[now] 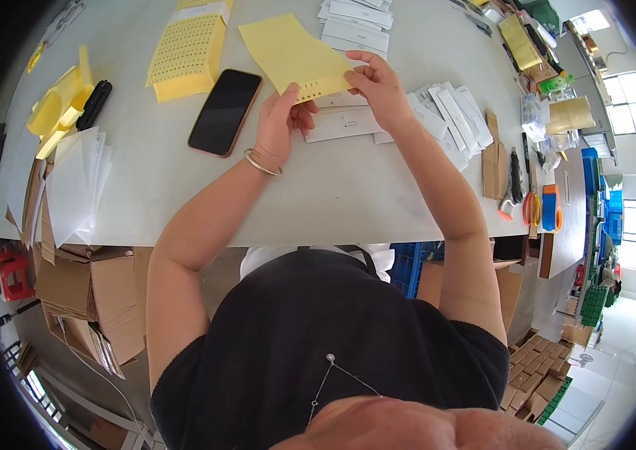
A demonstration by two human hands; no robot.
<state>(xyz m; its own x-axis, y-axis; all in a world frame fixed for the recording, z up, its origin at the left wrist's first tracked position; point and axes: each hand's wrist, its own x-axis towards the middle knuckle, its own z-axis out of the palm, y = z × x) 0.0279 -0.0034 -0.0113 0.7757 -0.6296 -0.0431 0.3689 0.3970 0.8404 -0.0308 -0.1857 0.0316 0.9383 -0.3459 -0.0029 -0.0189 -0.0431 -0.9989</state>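
while the yellow sheet is held above the tabletop, right of the yellow stack and near the white packets, the left grip pinches its near left corner between thumb and fingers; the right grip pinches its near right corner. judged light, thin and flexible, it should bend readily and crease or tear if pulled; slippage appears minor. light hold at the near corners is advised, keeping the sheet evenly supported.
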